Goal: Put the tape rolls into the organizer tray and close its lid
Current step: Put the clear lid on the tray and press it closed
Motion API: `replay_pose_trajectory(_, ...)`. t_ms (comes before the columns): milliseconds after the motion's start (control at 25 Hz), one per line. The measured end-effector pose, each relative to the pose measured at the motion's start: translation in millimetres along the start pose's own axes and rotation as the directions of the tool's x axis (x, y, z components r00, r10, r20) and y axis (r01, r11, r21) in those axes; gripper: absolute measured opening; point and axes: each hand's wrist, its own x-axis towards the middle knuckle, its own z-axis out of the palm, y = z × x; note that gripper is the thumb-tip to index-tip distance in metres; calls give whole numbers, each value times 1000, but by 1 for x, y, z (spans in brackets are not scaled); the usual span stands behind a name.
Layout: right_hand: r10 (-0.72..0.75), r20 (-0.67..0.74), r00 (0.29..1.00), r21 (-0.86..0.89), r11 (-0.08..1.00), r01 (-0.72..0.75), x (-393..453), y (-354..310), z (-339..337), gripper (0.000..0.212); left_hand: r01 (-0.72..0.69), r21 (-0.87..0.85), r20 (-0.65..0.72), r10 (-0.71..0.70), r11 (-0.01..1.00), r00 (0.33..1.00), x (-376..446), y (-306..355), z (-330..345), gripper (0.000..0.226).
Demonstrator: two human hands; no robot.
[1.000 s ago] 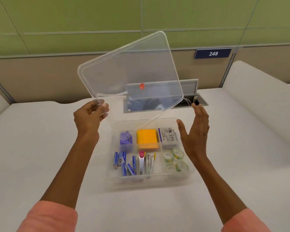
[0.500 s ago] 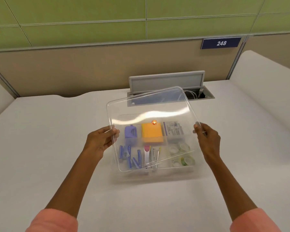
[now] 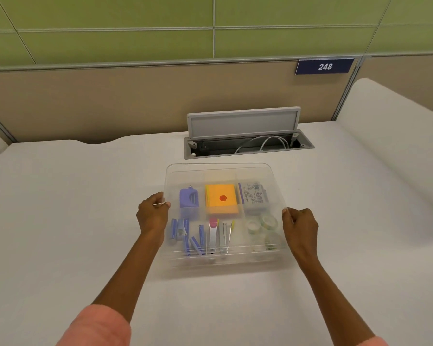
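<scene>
A clear organizer tray (image 3: 225, 264) sits on the white table in front of me. Its clear lid (image 3: 220, 172) lies nearly flat over the tray, with the front edge just above the tray's rim. My left hand (image 3: 151, 213) pinches the lid's left edge and my right hand (image 3: 299, 224) pinches its right edge. Through the lid I see three tape rolls (image 3: 263, 226) in the front right compartment. An orange sticky-note pad (image 3: 221, 198) with a red dot lies in the back middle compartment.
The other compartments hold a purple sharpener (image 3: 188, 198), a small box (image 3: 254, 194), blue clips (image 3: 185, 233) and metal clips (image 3: 219, 234). Behind the tray an open grey cable hatch (image 3: 245, 136) is set in the table. A beige partition stands beyond it.
The lid came down from upright above the tray to nearly flat on it. My right hand took hold of its right edge. Both hands lowered with it.
</scene>
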Motion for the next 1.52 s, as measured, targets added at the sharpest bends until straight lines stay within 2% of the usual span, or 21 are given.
replay_pose_trajectory(120,3,-4,1000,-13,1000,-3,-1,3,-2,25,53,-47,-20,-54,997,998,1,0,2,39)
replay_pose_trajectory(240,5,-13,1000,14,1000,-5,-2,7,-2,28,127,-134,-12,-129,983,992,3,1,0,38)
replay_pose_trajectory(480,83,19,996,163,983,-85,-3,7,-8,27,272,-268,153,-237,924,959,1,-8,-13,38)
replay_pose_trajectory(600,142,26,989,254,956,-144,-7,9,-14,23,287,-283,214,-231,915,949,-3,-16,-21,36)
replay_pose_trajectory(760,237,104,966,387,885,-259,-15,14,-25,25,311,-292,214,-255,904,943,-13,-31,-27,32)
replay_pose_trajectory(920,211,229,950,405,867,-290,-25,20,-39,30,292,-216,243,-238,932,940,-22,-45,-36,33)
replay_pose_trajectory(1040,248,293,923,426,831,-359,-29,26,-45,33,233,-144,221,-198,962,955,-38,-58,-41,33)
replay_pose_trajectory(1160,283,326,902,445,796,-411,-29,28,-47,36,223,-226,278,-157,948,948,-51,-66,-48,24)
replay_pose_trajectory(1280,282,388,877,449,774,-447,-26,28,-50,41,209,-286,325,-111,935,939,-58,-72,-54,31)
replay_pose_trajectory(1400,353,457,816,428,717,-550,-23,29,-54,28,209,-323,329,-98,923,939,-61,-73,-54,15)
replay_pose_trajectory(1520,375,549,747,466,605,-646,-23,28,-55,18,276,-366,354,-141,889,925,-61,-68,-54,4)
